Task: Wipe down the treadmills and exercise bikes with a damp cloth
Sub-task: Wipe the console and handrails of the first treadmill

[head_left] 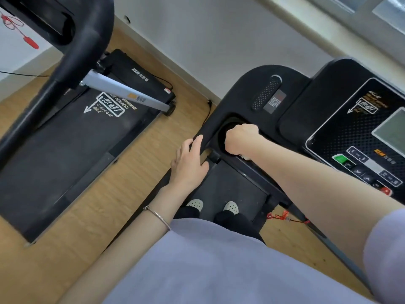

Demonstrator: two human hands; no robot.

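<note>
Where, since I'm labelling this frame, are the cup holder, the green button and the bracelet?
Cup holder (221, 131), head view, dark inner wall on its left side.
Green button (340, 159), head view, middle of its face.
Bracelet (158, 216), head view, band across the wrist.

the console (291, 99) is black plastic, matt and smooth, with a dimpled panel (341, 137) round a glossy grey screen (392, 130). the printed belt (72, 137) looks matt and rubbery; the strut (122, 93) over it is brushed silver metal. the floor (135, 172) is pale wood-grain board with a faint sheen. the bracelet (157, 216) is thin polished metal. the shirt (208, 260) is soft lilac cloth.
</note>
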